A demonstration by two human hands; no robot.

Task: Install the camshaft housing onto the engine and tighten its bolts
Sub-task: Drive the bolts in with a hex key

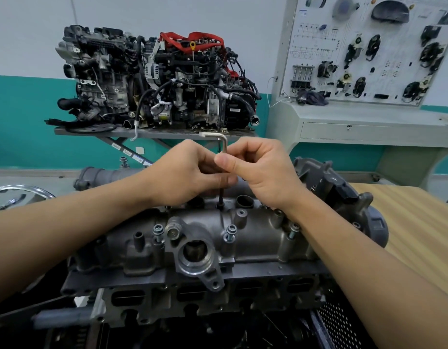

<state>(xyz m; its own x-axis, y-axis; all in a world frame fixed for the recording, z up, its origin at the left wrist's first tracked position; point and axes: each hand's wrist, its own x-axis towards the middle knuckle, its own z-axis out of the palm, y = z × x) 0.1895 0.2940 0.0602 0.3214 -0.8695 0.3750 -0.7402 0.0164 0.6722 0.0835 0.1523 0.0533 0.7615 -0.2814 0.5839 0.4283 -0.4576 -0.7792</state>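
The grey camshaft housing (pixel 258 238) lies on top of the engine (pixel 192 298) in front of me. An L-shaped hex key (pixel 224 144) stands upright, its dark tip seated in a bolt (pixel 220 205) on the housing's far side. My left hand (pixel 185 172) and my right hand (pixel 263 170) both pinch the key's vertical shaft from either side. Three bolts (pixel 157 231) (pixel 231 233) (pixel 293 229) stick up, partly raised, along the housing's near edge.
A complete engine (pixel 154 79) sits on a stand at the back. A training panel with mounted parts (pixel 369 51) stands at the right. A wooden tabletop (pixel 419 235) lies to the right, and a chrome ring (pixel 21 191) at the left.
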